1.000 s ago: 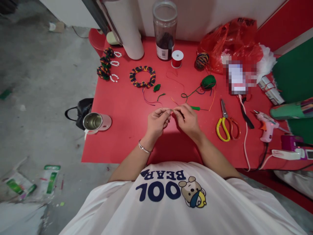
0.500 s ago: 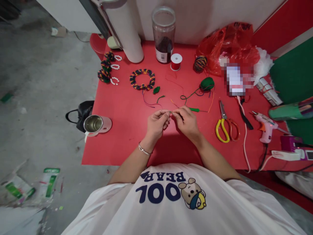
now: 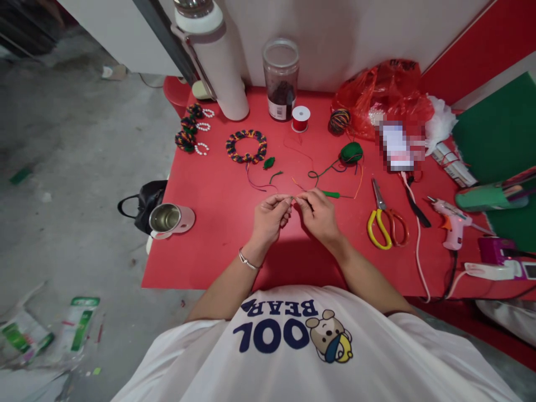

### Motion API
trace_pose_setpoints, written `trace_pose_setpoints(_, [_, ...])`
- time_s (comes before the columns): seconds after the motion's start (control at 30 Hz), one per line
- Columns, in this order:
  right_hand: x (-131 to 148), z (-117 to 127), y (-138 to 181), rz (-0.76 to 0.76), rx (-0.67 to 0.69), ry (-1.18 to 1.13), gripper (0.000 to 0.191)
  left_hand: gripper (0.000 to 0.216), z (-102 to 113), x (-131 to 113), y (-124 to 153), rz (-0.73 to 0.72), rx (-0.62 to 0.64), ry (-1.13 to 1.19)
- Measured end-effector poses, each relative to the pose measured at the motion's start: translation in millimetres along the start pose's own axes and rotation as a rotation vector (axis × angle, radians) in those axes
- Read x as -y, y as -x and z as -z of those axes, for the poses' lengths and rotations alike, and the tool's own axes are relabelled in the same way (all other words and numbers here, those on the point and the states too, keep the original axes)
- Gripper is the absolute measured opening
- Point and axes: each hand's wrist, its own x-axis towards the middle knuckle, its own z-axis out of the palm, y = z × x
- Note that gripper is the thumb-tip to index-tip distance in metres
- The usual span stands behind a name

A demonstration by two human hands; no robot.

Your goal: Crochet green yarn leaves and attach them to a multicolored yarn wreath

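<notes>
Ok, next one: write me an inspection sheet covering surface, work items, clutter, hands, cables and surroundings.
Surface: red tabletop, looks flat.
Work items: green yarn ball, multicoloured yarn ring, scissors.
Clutter: mug near left edge; red plastic bag at back.
Hands: left hand and right hand pinch a tiny piece, too small to identify.
Cables: pale cable crosses to the front edge.
Surroundings: plastic wrappers on grey floor.

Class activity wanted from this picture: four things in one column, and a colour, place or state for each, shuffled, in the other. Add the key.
1. Left hand
2. Scissors
3. Mug
4. Spool

A. Wound with red
B. Near the left edge of the table
C. Fingertips pinched together
D. One handle yellow, the other orange-red

Pairs: 1-C, 2-D, 3-B, 4-A
</notes>
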Motion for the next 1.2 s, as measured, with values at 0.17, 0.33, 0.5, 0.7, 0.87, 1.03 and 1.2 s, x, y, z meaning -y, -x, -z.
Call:
trace_pose_setpoints(0.17, [0.6, 0.0, 0.2, -0.028, 0.014, 0.006, 0.022, 0.035, 0.7, 2.2, -0.3, 0.002, 0.007, -0.004])
trace_pose_setpoints(0.33, [1.0, -0.7, -1.0, -0.046, 0.026, -0.049, 0.022, 0.034, 0.4, 2.3, 0.4, -0.005, 0.007, -0.003])
trace_pose_setpoints(0.5, [1.4, -0.8, -2.2, -0.068, 0.038, -0.087, 0.024, 0.034, -0.3, 2.2, 0.2, -0.006, 0.008, -0.009])
trace_pose_setpoints(0.7, [1.5, -1.1, -2.0, -0.084, 0.026, -0.066, 0.026, 0.034, -0.1, 1.8, -0.2, -0.009, 0.01, -0.008])
trace_pose_setpoints(0.87, [2.3, 0.0, -2.7, -0.132, 0.055, -0.084, 0.028, 0.033, 0.3, 0.7, 0.7, -0.005, 0.012, -0.02])
trace_pose_setpoints(1.03, [2.0, 0.6, -3.7, -0.159, 0.054, -0.114, 0.027, 0.032, -0.6, 0.7, 1.3, -0.012, 0.012, -0.013])
trace_pose_setpoints(1.2, [1.9, 0.3, -3.9, -0.157, 0.04, -0.114, 0.026, 0.032, -0.8, 0.3, 1.1, -0.02, 0.007, -0.01])
